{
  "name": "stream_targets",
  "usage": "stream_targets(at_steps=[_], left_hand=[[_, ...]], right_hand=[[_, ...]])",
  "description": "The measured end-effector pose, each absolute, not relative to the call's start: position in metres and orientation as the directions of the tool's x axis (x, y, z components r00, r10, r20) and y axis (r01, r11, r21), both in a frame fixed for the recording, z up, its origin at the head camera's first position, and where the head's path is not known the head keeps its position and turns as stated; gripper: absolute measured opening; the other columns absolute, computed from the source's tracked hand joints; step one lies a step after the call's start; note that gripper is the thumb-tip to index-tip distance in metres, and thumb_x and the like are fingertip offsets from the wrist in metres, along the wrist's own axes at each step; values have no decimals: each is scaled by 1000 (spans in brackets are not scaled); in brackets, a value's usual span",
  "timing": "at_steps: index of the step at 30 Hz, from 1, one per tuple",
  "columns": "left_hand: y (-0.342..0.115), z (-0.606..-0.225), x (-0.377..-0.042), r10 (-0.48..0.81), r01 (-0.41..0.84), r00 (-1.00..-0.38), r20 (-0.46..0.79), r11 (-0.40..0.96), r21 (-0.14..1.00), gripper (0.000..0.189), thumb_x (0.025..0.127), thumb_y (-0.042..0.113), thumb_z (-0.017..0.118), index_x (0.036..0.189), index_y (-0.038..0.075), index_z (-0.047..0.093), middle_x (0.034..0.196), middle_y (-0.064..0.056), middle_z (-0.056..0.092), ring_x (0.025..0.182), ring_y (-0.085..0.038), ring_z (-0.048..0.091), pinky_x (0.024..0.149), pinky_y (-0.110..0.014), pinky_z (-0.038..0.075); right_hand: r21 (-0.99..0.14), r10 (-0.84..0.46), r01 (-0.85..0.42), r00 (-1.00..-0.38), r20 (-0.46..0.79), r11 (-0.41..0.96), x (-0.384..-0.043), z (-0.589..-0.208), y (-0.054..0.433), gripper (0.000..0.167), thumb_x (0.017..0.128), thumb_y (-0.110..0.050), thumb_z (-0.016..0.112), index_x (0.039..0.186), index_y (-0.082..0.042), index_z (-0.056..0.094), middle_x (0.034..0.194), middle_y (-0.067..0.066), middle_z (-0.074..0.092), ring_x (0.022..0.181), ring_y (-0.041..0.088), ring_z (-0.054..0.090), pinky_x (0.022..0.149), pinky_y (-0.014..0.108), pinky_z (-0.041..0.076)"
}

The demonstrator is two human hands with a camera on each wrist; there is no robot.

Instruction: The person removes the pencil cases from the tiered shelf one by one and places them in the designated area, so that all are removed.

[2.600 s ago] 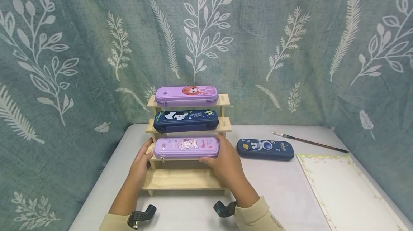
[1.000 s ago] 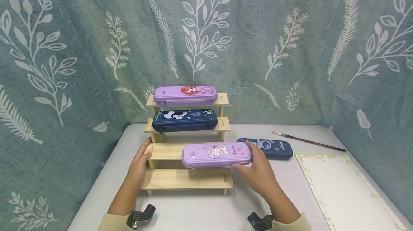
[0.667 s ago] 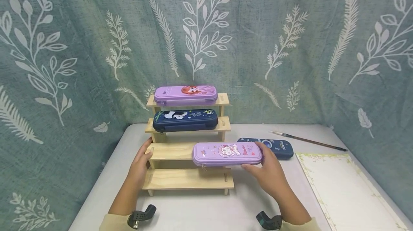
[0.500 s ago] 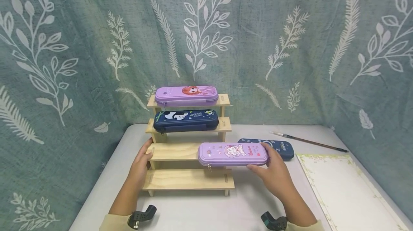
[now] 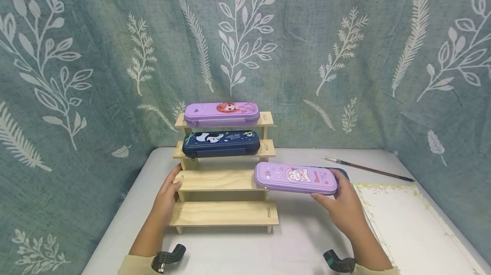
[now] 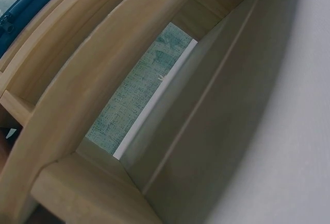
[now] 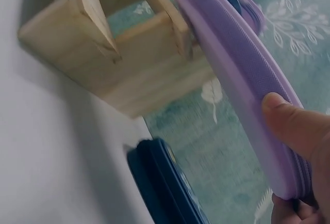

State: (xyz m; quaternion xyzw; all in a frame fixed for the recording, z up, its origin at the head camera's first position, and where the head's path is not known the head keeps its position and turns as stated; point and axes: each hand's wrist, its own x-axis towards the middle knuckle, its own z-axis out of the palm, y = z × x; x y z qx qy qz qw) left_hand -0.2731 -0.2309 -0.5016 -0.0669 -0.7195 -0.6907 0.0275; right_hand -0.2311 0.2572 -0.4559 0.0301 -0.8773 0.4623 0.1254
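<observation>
A lilac pencil case [image 5: 296, 178] with a cartoon print is held up by its right end in my right hand [image 5: 347, 202]. The thumb presses its front zipped side, and the case overlaps the right end of the third tier of a wooden display stand [image 5: 224, 214]. My left hand [image 5: 166, 195] grips that stand at its left end, thumb at the front of the third tier. A purple pencil case [image 5: 221, 114] lies on the top tier, a navy panda pencil case [image 5: 221, 143] on the second. Another navy pencil case [image 7: 164, 183] lies on the table, mostly hidden behind the lilac one in the head view.
A paintbrush [image 5: 368, 169] lies at the back right of the white table [image 5: 226, 251]. In front of it is a sheet of paper [image 5: 422, 224] with a leafy border. A green patterned curtain [image 5: 291, 53] encloses the back and sides.
The lilac pencil case has come off the third tier and moved right in my right hand, now covering most of the navy case on the table. My left hand stays on the stand.
</observation>
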Motion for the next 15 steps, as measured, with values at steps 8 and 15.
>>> stream_targets(at_steps=[8,15], left_hand=[[-229,-498,-275,55,121,-991,119,45,992,58,111,15,30,168,21,23,176,0,14,163,-29,7,129,-60,9],[-228,-499,-272,44,102,-994,99,57,993,58,111,14,30,168,20,22,176,1,14,163,-28,7,129,-59,9]], right_hand=[[-799,143,-66,-972,187,598,-228,-456,288,104,92,-37,82,165,2,18,162,29,37,151,45,38,114,39,37],[-775,216,30,-967,139,631,-229,-472,318,112,91,-51,79,165,3,15,162,34,34,147,53,38,114,61,39]])
